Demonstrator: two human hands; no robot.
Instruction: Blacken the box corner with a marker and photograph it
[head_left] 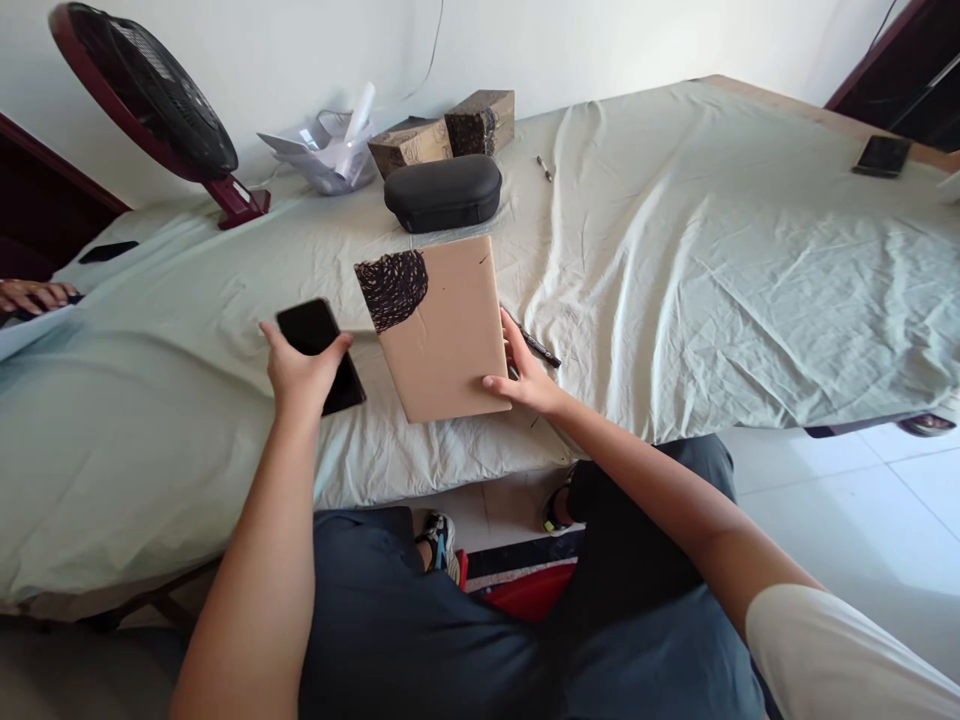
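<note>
My right hand [525,372] grips the lower right edge of a tan cardboard box [450,340], thumb on its face and fingers behind the edge. Black scribbles cover the box's upper left corner. Just beyond that hand a black pen [540,350] lies on the cloth. To the left, my left hand [301,368] is over a black phone [346,385], thumb and fingers spread apart; whether it touches the phone is unclear. Behind the tan box sits a black zip case [442,192].
A pale cloth covers the table [630,270]. Toward the wall are a fan [161,90], a plastic basket [341,172] of papers and scribbled boxes [480,122]. Another person's hand [34,296] rests at the far left. A dark phone-like item [882,157] lies far right.
</note>
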